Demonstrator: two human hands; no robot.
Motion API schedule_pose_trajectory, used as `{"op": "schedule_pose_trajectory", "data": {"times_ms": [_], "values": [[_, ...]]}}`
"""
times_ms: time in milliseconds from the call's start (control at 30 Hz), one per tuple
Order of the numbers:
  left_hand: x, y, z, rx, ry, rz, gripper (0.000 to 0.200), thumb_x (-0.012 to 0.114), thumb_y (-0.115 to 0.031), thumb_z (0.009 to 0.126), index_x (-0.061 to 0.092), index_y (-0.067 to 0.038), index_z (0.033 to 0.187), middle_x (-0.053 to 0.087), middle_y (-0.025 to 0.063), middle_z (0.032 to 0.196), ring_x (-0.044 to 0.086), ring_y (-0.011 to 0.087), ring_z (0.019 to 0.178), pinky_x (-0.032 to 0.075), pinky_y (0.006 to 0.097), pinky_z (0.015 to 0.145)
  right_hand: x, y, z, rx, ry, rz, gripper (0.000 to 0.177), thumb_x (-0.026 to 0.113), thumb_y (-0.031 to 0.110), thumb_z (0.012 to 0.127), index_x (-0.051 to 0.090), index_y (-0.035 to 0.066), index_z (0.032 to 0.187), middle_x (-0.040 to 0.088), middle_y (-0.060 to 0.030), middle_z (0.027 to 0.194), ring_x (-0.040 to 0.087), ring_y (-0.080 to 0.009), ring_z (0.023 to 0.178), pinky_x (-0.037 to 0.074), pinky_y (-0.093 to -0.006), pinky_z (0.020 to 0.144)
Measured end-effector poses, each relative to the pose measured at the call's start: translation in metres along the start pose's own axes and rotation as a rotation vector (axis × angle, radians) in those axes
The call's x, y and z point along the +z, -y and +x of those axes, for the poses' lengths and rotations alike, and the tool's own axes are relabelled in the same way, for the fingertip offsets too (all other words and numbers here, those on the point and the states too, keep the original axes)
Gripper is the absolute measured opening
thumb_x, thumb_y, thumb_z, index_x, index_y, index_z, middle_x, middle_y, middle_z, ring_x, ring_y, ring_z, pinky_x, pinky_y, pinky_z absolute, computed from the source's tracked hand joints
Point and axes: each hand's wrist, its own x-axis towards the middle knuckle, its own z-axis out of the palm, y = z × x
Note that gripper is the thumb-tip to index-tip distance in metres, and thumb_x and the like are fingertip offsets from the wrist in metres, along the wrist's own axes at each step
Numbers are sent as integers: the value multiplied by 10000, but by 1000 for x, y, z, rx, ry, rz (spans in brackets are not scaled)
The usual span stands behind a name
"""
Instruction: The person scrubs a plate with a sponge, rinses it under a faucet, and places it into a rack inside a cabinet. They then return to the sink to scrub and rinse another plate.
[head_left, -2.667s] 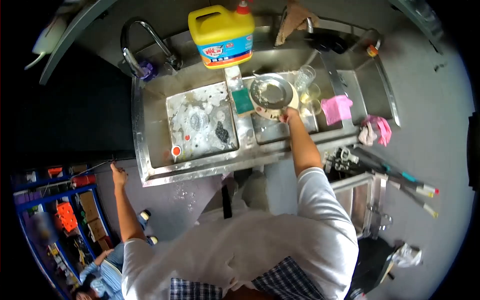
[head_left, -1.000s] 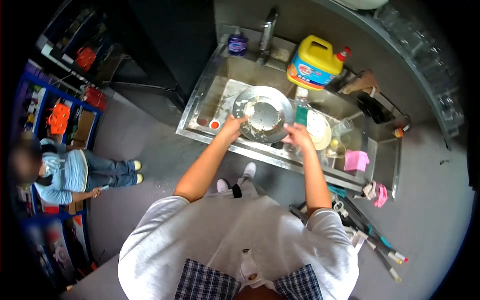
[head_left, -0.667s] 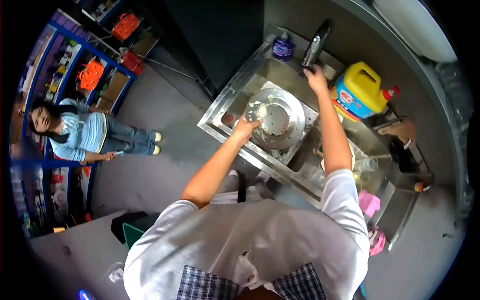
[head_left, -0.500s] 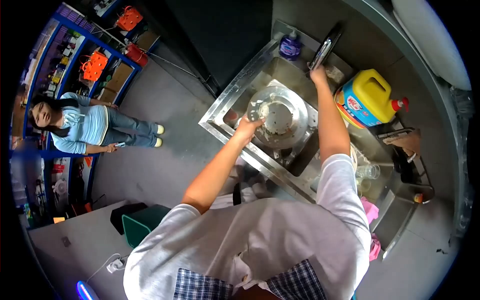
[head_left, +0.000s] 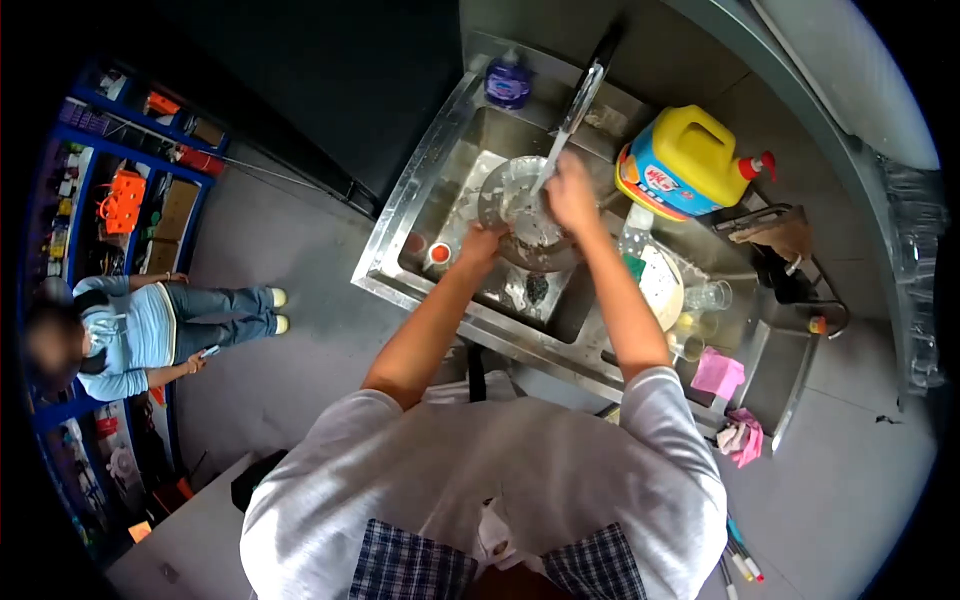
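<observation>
Over the left basin of the steel sink (head_left: 375, 262), a round metal pan (head_left: 520, 183) is tilted under running water from the faucet (head_left: 588, 92). My left hand (head_left: 483, 243) grips the pan's near left rim, fingers closed round it. Beside the stream, my right hand (head_left: 572, 190) is at the pan's right side, smeared by motion; its fingers and anything in them cannot be made out. Food bits show on the basin floor near a dark drain (head_left: 537, 290). A small white and red item (head_left: 439, 254) lies at the basin's left.
Purple soap bottle (head_left: 508, 82) and yellow detergent jug (head_left: 690, 160) stand behind the sink. The right basin holds a plate (head_left: 660, 290) and glasses (head_left: 708, 296). Pink cloths (head_left: 718, 373) lie at the right edge. A person (head_left: 130, 335) stands at left by blue shelves.
Water now runs from the faucet. My right hand has left the faucet and come down to the pan. The pan is tilted differently, and the view has shifted.
</observation>
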Motion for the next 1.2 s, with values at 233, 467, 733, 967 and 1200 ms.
{"op": "schedule_pose_trajectory", "data": {"times_ms": [233, 467, 733, 967, 1200], "values": [[4, 14, 38, -50, 72, -150, 375, 436, -367, 976, 544, -45, 1135, 605, 75, 1076, 588, 196, 923, 494, 337, 744, 50, 36, -61, -17, 394, -159, 598, 430, 327, 938, 270, 31, 1433, 190, -173, 1515, 191, -381, 1387, 161, -491, 1122], [-18, 37, 60, -64, 35, -116, 407, 429, -393, 976, 515, -59, 1193, 592, 66, 1028, 584, 218, 872, 489, 353, 733, 31, 22, -70, 198, 395, -283, 591, 393, 364, 955, 281, 25, 1426, 228, -207, 1492, 177, -355, 1398, 133, -452, 1140], [-5, 15, 29, -18, 2, -215, 403, 464, -387, 965, 512, -61, 1199, 591, 59, 1027, 583, 206, 893, 489, 348, 762, 3, 23, -99, 228, 434, -420, 580, 385, 360, 959, 275, 43, 1433, 208, -188, 1506, 182, -349, 1397, 158, -446, 1134], [5, -4, 25, -82, 0, -161, 378, 479, -322, 966, 474, -68, 1246, 587, 79, 1049, 592, 204, 916, 508, 336, 772, 0, 27, -105, 53, 484, -279, 553, 375, 364, 964, 339, 25, 1398, 270, -202, 1479, 205, -357, 1387, 172, -451, 1128], [1, 15, 50, -147, 67, -54, 536, 412, -490, 956, 454, -61, 1276, 602, 80, 1014, 603, 203, 892, 509, 331, 769, 50, 46, -76, 12, 314, -332, 600, 436, 338, 932, 280, 51, 1435, 232, -203, 1494, 200, -390, 1383, 154, -448, 1136]]}}
